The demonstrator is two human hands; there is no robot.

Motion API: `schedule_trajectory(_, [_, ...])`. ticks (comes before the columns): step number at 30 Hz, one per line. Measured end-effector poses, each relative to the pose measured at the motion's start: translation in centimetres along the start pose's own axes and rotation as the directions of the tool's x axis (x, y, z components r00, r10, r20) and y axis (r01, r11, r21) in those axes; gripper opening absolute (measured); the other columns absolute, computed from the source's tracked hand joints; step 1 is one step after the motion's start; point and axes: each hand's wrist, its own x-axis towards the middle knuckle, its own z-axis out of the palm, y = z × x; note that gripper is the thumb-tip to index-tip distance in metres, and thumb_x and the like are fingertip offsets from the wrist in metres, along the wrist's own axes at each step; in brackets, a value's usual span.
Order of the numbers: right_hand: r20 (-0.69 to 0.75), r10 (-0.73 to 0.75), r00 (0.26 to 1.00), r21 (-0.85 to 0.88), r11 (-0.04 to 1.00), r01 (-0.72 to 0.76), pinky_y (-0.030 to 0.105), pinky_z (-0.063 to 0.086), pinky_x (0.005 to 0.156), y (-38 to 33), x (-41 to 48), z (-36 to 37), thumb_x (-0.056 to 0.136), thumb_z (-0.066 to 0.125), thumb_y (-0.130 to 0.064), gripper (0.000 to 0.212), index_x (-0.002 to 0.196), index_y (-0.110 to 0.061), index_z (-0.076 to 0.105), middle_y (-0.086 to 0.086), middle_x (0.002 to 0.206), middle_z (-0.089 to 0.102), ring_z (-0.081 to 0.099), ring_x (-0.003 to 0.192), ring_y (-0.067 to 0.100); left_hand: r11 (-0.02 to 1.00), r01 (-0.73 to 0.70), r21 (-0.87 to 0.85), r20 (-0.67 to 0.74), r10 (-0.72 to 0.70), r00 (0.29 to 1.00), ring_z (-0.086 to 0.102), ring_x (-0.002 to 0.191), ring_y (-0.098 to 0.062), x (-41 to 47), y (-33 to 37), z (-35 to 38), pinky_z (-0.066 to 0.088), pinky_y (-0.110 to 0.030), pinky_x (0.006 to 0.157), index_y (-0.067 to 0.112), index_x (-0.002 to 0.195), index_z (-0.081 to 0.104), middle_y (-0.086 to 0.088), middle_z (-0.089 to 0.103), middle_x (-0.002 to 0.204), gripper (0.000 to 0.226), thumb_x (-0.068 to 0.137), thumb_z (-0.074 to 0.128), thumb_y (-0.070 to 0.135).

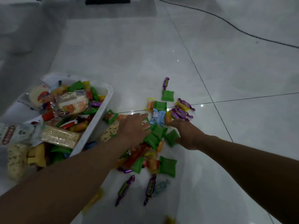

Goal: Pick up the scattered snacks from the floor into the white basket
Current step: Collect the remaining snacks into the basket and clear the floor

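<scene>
Nearest, two bare forearms, stretched out over the floor. Left grip wide, fingers straight, palm down on the snacks, touching green and orange packets. Right grip cupped at the pile's far side, thumb against a green packet; cannot tell whether holding anything.

Just left of left grip: white basket, heaped nearly to the rim with cracker packs, rice crackers, green packets, and orange and purple sweets. Near corner of the rim close to the left forearm.

Behind both grips, toward the camera: more green packets, red wrappers, and two purple candies lying apart from the pile. Beyond the fingertips: blue pack, purple sweets, one green packet farther out.

Right of right grip, a wide stretch of tile. Far beyond, black cable across the floor.
</scene>
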Motion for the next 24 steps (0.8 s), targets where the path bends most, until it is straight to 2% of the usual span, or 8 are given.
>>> schedule_trajectory(4, [0.070,-0.089,0.994,-0.135,0.986,0.097,0.039,0.045,0.101,0.0,1.7,0.7,0.087,0.055,0.002,0.073,0.149,-0.027,0.028,0.006,0.156,0.022,0.036,0.136,0.028,1.000,0.015,0.013,0.125,-0.017,0.992,0.022,0.142,-0.027,2.0,-1.0,1.1,0.023,-0.040,0.115,0.032,0.147,0.027,-0.008,0.025,0.155,0.064,0.091,0.057,0.039])
schedule_trajectory(7, [0.119,-0.136,0.984,-0.233,0.959,0.161,0.041,0.048,0.097,0.1,2.8,1.1,0.089,0.055,-0.002,0.076,0.151,-0.029,0.021,0.007,0.157,0.017,0.036,0.135,0.032,0.998,-0.015,0.053,0.196,0.004,0.981,0.028,0.137,-0.031,3.2,-1.1,1.2,0.031,-0.045,0.110,0.032,0.147,0.028,-0.009,0.030,0.152,0.065,0.090,0.059,0.026])
schedule_trajectory(10, [0.165,-0.169,0.972,-0.305,0.928,0.214,0.043,0.043,0.103,0.4,3.7,1.6,0.091,0.054,-0.007,0.076,0.152,-0.032,0.016,0.010,0.156,0.018,0.029,0.140,0.032,0.990,-0.041,0.134,0.216,0.011,0.976,0.035,0.128,-0.033,4.0,-1.3,1.2,0.038,-0.046,0.103,0.037,0.146,0.030,-0.009,0.038,0.144,0.066,0.089,0.061,0.024])
schedule_trajectory(13, [0.210,-0.194,0.958,-0.296,0.922,0.252,0.044,0.040,0.107,0.6,4.5,2.0,0.091,0.056,-0.008,0.077,0.151,-0.033,0.015,0.009,0.158,0.015,0.023,0.143,0.031,0.994,-0.047,0.095,0.202,0.027,0.979,0.040,0.120,-0.029,4.5,-1.6,1.3,0.041,-0.042,0.098,0.040,0.143,0.033,-0.008,0.043,0.131,0.063,0.089,0.062,0.025])
schedule_trajectory(17, [0.241,-0.187,0.952,-0.189,0.953,0.235,0.040,0.042,0.103,0.5,5.0,2.1,0.087,0.063,-0.008,0.077,0.149,-0.032,0.024,0.008,0.155,0.018,0.030,0.139,0.030,0.999,-0.037,-0.006,0.204,0.037,0.978,0.045,0.111,-0.029,4.6,-1.8,1.6,0.041,-0.035,0.094,0.036,0.138,0.043,-0.009,0.044,0.112,0.061,0.085,0.069,0.026])
schedule_trajectory(21, [0.171,-0.185,0.968,-0.081,0.976,0.201,0.034,0.046,0.092,0.4,5.1,2.2,0.082,0.069,-0.010,0.068,0.141,-0.030,0.041,0.005,0.144,0.036,0.044,0.126,0.025,0.993,-0.023,-0.117,0.156,0.041,0.987,0.045,0.100,-0.022,3.9,-1.9,1.6,0.041,-0.030,0.089,0.031,0.129,0.051,-0.004,0.040,0.106,0.055,0.080,0.074,0.021])
schedule_trajectory(24, [0.111,-0.149,0.983,-0.031,0.988,0.153,0.034,0.049,0.087,0.4,5.0,2.4,0.079,0.071,-0.011,0.052,0.125,-0.029,0.055,0.002,0.129,0.051,0.051,0.117,0.022,0.980,-0.019,-0.197,0.109,0.041,0.993,0.050,0.096,-0.022,3.5,-2.0,1.5,0.045,-0.033,0.085,0.027,0.113,0.057,-0.004,0.048,0.104,0.044,0.076,0.077,0.016])
